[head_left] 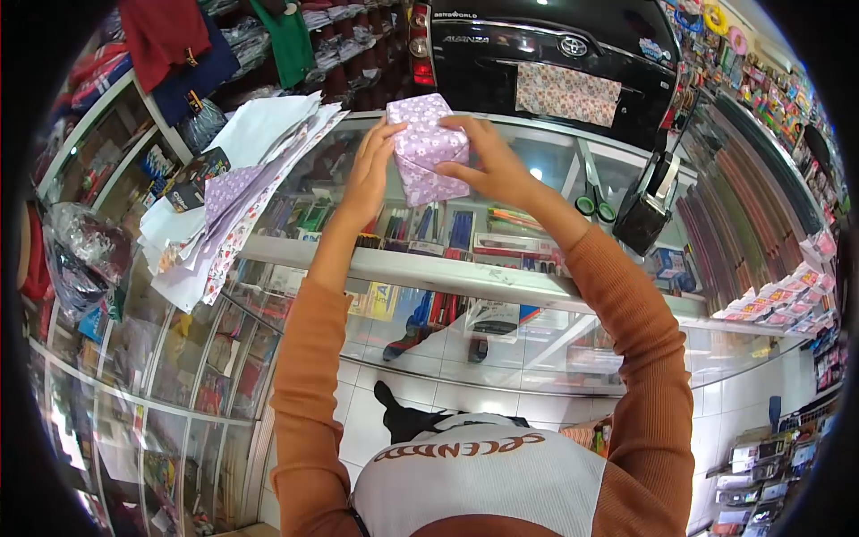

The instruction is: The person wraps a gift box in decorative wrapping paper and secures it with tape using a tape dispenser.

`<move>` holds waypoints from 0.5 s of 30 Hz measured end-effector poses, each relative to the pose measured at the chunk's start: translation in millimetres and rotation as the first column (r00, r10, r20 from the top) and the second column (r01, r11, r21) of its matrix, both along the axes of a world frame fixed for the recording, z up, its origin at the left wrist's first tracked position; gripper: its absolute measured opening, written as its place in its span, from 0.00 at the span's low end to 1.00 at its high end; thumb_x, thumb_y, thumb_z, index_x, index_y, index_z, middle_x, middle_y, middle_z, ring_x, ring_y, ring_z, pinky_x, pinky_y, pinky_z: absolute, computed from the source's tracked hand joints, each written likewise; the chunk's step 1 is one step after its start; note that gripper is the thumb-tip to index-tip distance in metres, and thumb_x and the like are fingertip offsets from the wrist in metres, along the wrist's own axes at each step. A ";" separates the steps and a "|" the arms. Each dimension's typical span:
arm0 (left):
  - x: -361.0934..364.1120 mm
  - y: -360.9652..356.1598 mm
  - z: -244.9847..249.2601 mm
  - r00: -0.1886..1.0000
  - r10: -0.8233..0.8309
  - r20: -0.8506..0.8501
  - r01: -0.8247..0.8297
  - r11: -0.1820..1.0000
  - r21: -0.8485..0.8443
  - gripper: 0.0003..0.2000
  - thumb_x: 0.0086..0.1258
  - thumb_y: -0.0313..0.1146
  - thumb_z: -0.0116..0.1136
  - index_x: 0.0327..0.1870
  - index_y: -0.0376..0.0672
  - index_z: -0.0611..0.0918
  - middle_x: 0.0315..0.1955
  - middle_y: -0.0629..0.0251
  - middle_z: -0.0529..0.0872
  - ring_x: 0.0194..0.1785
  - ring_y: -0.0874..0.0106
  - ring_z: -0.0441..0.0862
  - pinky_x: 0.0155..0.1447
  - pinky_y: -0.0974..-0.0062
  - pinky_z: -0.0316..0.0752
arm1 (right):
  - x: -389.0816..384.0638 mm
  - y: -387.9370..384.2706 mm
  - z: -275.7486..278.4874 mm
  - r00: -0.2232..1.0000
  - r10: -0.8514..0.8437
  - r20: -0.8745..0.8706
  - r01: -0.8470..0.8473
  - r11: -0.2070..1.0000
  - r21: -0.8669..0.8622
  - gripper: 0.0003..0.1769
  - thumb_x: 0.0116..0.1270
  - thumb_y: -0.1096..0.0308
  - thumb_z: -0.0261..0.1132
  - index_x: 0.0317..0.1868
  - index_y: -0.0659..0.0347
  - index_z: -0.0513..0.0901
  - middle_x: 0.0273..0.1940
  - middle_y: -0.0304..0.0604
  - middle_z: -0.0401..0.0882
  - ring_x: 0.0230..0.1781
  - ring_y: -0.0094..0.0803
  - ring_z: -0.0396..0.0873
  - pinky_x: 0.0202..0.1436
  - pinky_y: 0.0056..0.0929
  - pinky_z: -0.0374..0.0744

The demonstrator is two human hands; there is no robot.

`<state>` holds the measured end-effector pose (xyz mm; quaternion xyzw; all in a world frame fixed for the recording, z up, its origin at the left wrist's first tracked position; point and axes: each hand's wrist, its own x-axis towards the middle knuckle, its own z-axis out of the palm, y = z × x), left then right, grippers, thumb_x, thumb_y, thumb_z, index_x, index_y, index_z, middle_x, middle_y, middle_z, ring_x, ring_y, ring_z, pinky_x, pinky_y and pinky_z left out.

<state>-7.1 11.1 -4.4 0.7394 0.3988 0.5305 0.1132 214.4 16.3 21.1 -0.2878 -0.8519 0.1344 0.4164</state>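
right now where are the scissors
In the head view the scissors lie on the glass counter, right of the right hand and the wrapped box, just beside the black tape dispenser.

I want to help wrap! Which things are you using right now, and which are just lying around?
In use: purple wrapped box, held by left hand and right hand.
Lying about: scissors, tape dispenser, paper sheets, all untouched on the glass counter.
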 end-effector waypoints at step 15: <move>-61.9 -49.0 52.9 0.990 -0.116 -0.083 0.093 0.966 -0.240 0.26 0.75 0.48 0.32 0.62 0.42 0.74 0.56 0.59 0.80 0.54 0.68 0.74 0.66 0.67 0.60 | -8.3 -13.3 4.6 0.942 -0.301 0.145 0.236 0.906 0.351 0.31 0.66 0.44 0.59 0.58 0.60 0.75 0.70 0.56 0.59 0.70 0.52 0.59 0.65 0.53 0.64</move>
